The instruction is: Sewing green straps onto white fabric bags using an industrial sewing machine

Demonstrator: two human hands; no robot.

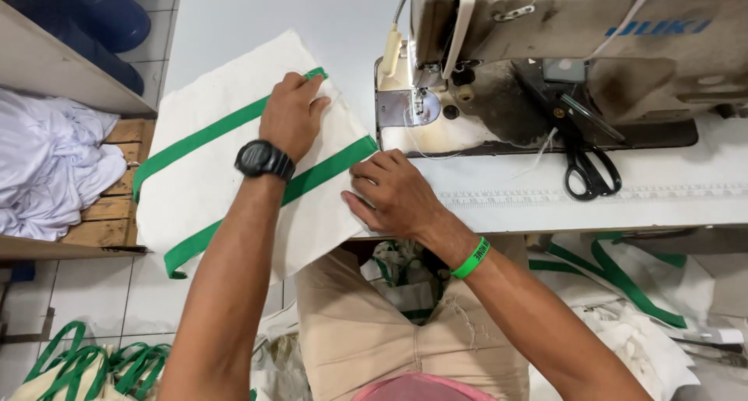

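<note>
The fingers of the left hand (292,114) lie flat and spread on the white cloth bag (234,155), over its green strap (202,136). The right hand (393,194) presses the bag's edge at four o'clock, fingers loosely bent, holding nothing. The bag lies on the desk (662,194), at nine o'clock from the sewing machine (545,50). Black scissors (588,167) rest beside it.

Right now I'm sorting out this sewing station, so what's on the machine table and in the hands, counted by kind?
Cream fabric panel with green straps, under the left hand and right hand: 1
Green straps on that panel: 2
Sewing machine: 1
Black-handled scissors: 1
Total: 5
</note>
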